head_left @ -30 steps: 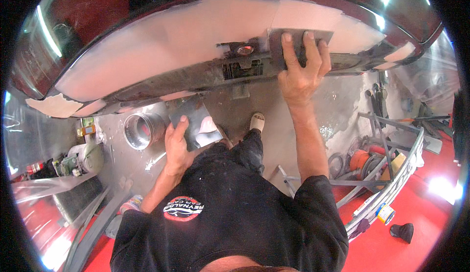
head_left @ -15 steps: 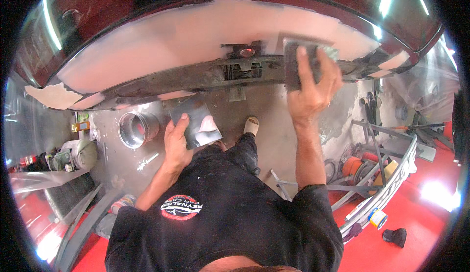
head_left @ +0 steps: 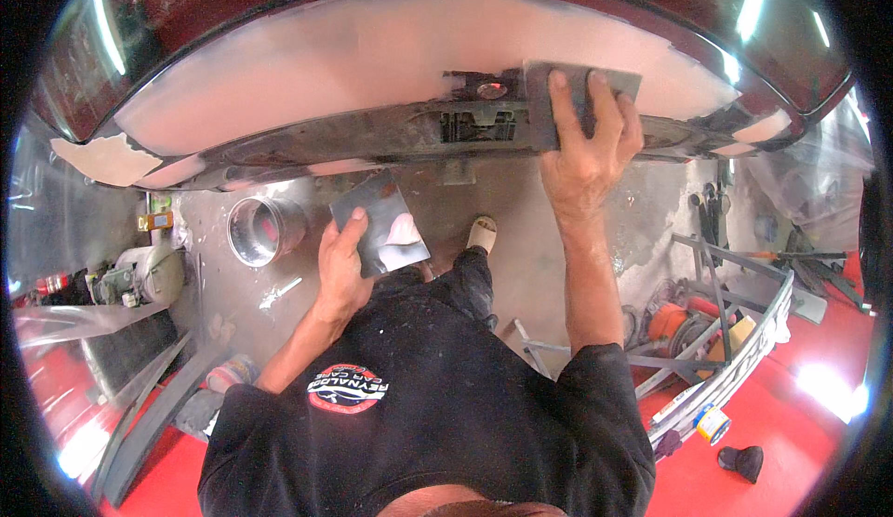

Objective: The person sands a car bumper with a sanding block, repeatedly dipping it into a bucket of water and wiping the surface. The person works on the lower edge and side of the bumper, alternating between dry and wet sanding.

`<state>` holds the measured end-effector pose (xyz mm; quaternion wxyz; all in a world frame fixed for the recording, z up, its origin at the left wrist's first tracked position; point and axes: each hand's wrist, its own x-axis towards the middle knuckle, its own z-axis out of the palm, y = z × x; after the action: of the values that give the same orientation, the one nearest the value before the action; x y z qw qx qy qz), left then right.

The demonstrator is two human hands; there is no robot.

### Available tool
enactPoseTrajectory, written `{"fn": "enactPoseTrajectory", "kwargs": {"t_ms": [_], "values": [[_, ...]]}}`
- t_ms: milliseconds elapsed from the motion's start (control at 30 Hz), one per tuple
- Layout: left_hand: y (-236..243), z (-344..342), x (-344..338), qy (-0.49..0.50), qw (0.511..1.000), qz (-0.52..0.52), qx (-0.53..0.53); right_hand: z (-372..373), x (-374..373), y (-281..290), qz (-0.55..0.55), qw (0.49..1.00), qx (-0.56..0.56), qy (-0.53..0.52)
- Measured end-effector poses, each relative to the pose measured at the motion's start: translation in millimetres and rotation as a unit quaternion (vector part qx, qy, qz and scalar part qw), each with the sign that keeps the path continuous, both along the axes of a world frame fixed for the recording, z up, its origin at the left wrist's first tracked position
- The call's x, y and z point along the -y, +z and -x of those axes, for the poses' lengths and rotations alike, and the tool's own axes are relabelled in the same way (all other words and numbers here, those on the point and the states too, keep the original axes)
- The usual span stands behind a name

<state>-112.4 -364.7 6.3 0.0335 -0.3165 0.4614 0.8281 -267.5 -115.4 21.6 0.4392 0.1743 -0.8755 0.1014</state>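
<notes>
Pressing side: the right hand [head_left: 586, 165] is up at the far side, the grey square [head_left: 579, 89] apparently flat on the pink-coated panel [head_left: 353, 61], right of the small red light [head_left: 491, 90].
Right grip: holding the grey square, three fingers spread over its face; the thumb is hidden, so I cannot tell how it pinches from beneath.
Left grip: here's the left hand [head_left: 342, 264], thumb clamped over the dark plate [head_left: 372, 210], a pale pink smear [head_left: 402, 231] on its right part.
Just changed: half a second ago the grey square sat tilted, farther right of the light; now it's back in closer and looks level!
Meaning: that reads as a working stroke over the right part of the pink coat, only my judgement.
Unchanged: the dark plate stays near the body, well apart from the panel.
Panel: spanning the far side, its dark slotted opening [head_left: 479, 126] just nearer than the light.
Floor, left: a metal bucket [head_left: 293, 224] stands beyond the left forearm, left of the dark plate.
</notes>
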Motion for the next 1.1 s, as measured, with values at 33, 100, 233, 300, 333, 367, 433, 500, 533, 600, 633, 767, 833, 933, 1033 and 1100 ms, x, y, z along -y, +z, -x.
{"fn": "enactPoseTrajectory", "kwargs": {"t_ms": [33,100,233,300,333,367,433,500,533,600,633,767,833,933,1033,1100], "values": [[-2,-1,0,0.004,1.0,0.003,-0.002,-3,-3,-14,-0.008,1.0,0.005,0.002],[-3,-2,0,0.007,1.0,-0.003,0.001,-8,-11,-44,-0.02,1.0,0.01,0.0],[-2,-2,3,-0.031,0.997,0.073,0.011,-26,-19,-57,-0.002,0.998,0.054,-0.012],[-2,-3,2,-0.015,0.998,0.06,0.006,-31,-21,-52,0.052,0.997,0.049,-0.012],[-2,-3,1,-0.007,0.999,0.051,0.0,-29,-25,-43,0.053,0.997,0.045,-0.018],[-1,-3,3,0.005,1.0,0.023,0.002,-28,-29,-31,0.055,0.997,0.041,-0.024],[-2,-6,3,0.001,1.0,0.011,-0.016,-23,-36,-6,0.052,0.998,0.029,-0.032],[-8,-5,5,-0.009,1.0,0.004,-0.028,-13,-40,16,0.041,0.999,0.013,-0.033],[-12,-5,6,-0.015,0.999,0.0,-0.033,-10,-41,24,0.046,0.998,0.009,-0.037],[-13,-3,6,-0.016,0.999,-0.009,-0.031,-2,-42,38,0.057,0.997,-0.001,-0.044],[-13,-4,6,-0.016,0.999,-0.007,-0.028,2,-42,41,0.058,0.997,-0.01,-0.046],[-15,-6,9,-0.021,0.999,0.015,-0.019,16,-43,49,0.043,0.997,-0.037,-0.06],[-15,-9,10,-0.015,0.999,0.025,-0.026,17,-42,53,0.037,0.997,-0.042,-0.062],[-8,-11,4,0.0,1.0,0.019,-0.016,17,-38,60,0.039,0.997,-0.043,-0.059],[8,-4,-1,0.0,1.0,-0.017,0.013,22,-41,62,0.029,0.996,-0.049,-0.066],[6,-5,1,-0.012,1.0,-0.012,0.006,29,-43,61,0.026,0.996,-0.059,-0.063]]}}
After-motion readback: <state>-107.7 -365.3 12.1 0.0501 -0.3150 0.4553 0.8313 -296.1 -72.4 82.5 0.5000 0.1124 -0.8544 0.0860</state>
